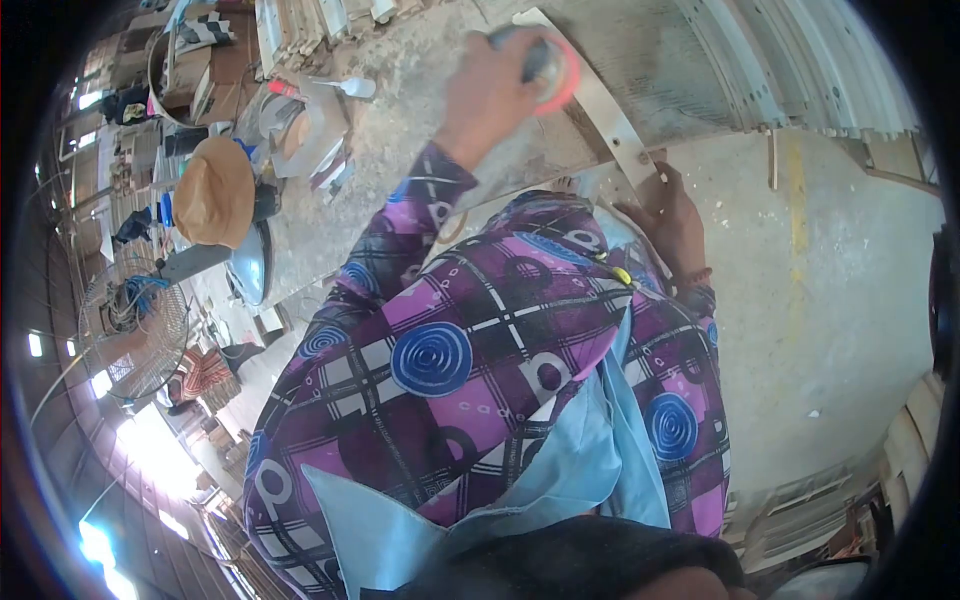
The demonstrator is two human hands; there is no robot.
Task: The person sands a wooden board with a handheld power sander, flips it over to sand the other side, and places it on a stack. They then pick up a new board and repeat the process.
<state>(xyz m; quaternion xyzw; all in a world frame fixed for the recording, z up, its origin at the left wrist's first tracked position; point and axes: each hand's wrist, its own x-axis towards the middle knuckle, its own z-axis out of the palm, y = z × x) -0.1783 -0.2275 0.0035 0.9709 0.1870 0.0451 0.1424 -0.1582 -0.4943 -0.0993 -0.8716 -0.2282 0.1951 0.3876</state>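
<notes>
My left hand (495, 85), blurred by motion, is wrapped round a round object (560, 80) with a pink-red rim and a dark part. That object is over or against the upper part of a long, pale strip (605, 115). Small holes show near the strip's lower end. My right hand (675, 215), with a beaded band at the wrist, grips this lower end at the worktop's near edge. Part of the strip is hidden by its fingers.
The worn worktop (400, 130) carries a white bottle (358, 88), a red-capped item (285, 89) and curved scraps (315, 130). A tan hat (214, 192) and a wire fan (133, 325) are at the left. Long pale profiles (800, 60) lie at the upper right.
</notes>
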